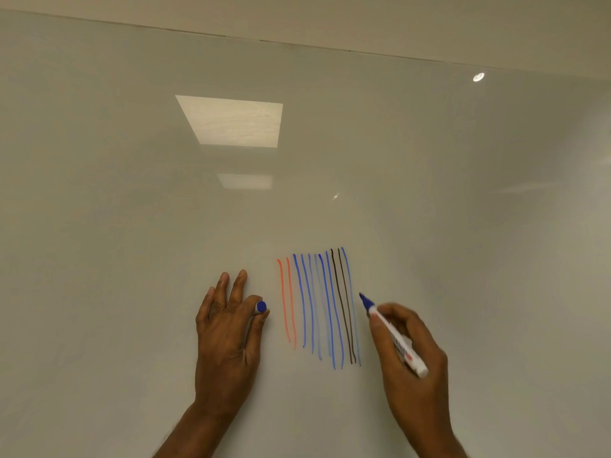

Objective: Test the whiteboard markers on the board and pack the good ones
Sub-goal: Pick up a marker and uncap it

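A glossy whiteboard (132, 209) fills the view. On it stand several near-vertical test lines (319, 305): two orange at the left, then several blue, two dark brown, and a blue one at the right. My right hand (410, 355) grips an uncapped blue marker (395, 338) with a white barrel. Its tip points up and left, just right of the last blue line. My left hand (224, 332) pinches the marker's blue cap (260, 307) between thumb and forefinger, left of the orange lines, with the other fingers spread toward the board.
The board's top edge (330, 47) runs across the upper part of the view, with wall above it. Ceiling lights are reflected in the board (231, 122). Bare board surface lies on both sides of the lines.
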Demonstrator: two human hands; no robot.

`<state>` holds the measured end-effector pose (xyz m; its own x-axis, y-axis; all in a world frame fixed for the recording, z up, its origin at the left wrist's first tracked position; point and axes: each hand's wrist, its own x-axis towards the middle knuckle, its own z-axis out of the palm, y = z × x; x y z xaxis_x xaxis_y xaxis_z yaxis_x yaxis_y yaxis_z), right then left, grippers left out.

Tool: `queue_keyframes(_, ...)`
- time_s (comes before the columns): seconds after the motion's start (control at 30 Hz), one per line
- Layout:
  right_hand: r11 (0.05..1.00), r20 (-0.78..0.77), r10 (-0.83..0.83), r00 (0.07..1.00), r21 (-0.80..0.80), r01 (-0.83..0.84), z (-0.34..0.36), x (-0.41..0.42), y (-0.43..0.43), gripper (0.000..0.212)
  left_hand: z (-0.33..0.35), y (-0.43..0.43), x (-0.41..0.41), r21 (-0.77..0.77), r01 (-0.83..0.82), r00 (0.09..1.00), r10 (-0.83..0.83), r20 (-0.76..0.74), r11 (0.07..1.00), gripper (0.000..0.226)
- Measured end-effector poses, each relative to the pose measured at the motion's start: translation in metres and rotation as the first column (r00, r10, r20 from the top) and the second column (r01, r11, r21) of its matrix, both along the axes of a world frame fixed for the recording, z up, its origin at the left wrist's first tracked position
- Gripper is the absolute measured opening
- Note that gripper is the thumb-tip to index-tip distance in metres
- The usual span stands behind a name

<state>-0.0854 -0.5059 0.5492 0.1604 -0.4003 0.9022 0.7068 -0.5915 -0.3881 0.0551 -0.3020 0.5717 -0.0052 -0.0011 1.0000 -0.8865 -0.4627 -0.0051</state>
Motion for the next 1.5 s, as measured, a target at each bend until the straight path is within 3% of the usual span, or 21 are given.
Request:
queue_keyframes(0.17,0.999,0.035,-0.031,0.999,-0.040,0.032,0.060,0.015,0.005,0.017,0.000,0.000,0.001,0.005,-0.004,1.000,0.004,-0.006,1.000,0.032)
queue_keyframes(0.33,0.997,0.020,-0.065,0.998,-0.049,0.066,0.066,0.025,-0.001,0.020,-0.001,0.000,0.004,0.004,-0.013,1.000,0.013,-0.007,1.000,0.034)
queue_keyframes(0.6,0.995,-0.014,-0.094,0.995,-0.019,0.094,-0.022,0.020,-0.015,0.029,0.000,0.000,0.003,0.005,-0.020,1.000,0.020,0.012,1.000,0.029)
queue_keyframes(0.67,0.993,-0.070,-0.115,0.991,0.001,0.115,-0.048,0.020,-0.018,0.028,-0.001,0.000,0.002,0.007,-0.015,1.000,0.015,0.014,1.000,0.027)
queue_keyframes(0.73,0.996,-0.218,0.000,0.976,0.083,0.019,-0.068,0.017,-0.023,0.037,0.000,0.000,0.000,0.009,-0.003,1.000,0.003,0.000,1.000,0.025)
queue_keyframes(0.8,0.986,-0.266,0.092,0.960,0.160,-0.050,-0.089,0.017,-0.030,0.045,0.001,0.001,-0.003,0.014,0.032,0.999,-0.031,-0.032,0.999,0.023)
queue_keyframes(0.87,0.987,-0.218,0.058,0.974,0.159,-0.023,-0.085,0.002,-0.020,0.051,0.000,0.003,-0.008,-0.009,0.092,0.990,-0.092,-0.103,0.996,0.024)
queue_keyframes(0.9,0.983,-0.195,0.065,0.979,0.179,-0.030,-0.079,-0.008,-0.008,0.043,-0.001,0.005,-0.013,-0.049,0.146,0.973,-0.153,-0.175,0.988,0.028)
queue_keyframes(0.97,0.978,-0.160,0.119,0.980,0.188,-0.088,-0.069,-0.024,0.010,0.026,-0.003,0.010,-0.034,-0.181,0.284,0.887,-0.330,-0.324,0.942,0.040)
queue_keyframes(1.03,0.967,-0.164,0.191,0.968,0.200,-0.157,-0.055,-0.040,0.030,0.023,-0.006,0.016,-0.059,-0.304,0.400,0.780,-0.496,-0.382,0.864,0.036)
queue_keyframes(1.2,0.907,-0.219,0.417,0.882,0.160,-0.389,-0.051,-0.054,0.080,0.021,-0.020,0.039,-0.102,-0.541,0.429,0.534,-0.686,-0.494,0.723,0.021)
queue_keyframes(1.37,0.868,-0.332,0.496,0.802,0.172,-0.465,-0.056,-0.047,0.128,0.050,-0.028,0.066,-0.116,-0.745,0.504,0.187,-0.897,-0.400,0.437,0.026)
queue_keyframes(1.5,0.843,-0.368,0.536,0.760,0.197,-0.500,-0.058,-0.043,0.158,0.042,-0.038,0.084,-0.124,-0.794,0.496,0.070,-0.928,-0.367,0.351,0.034)
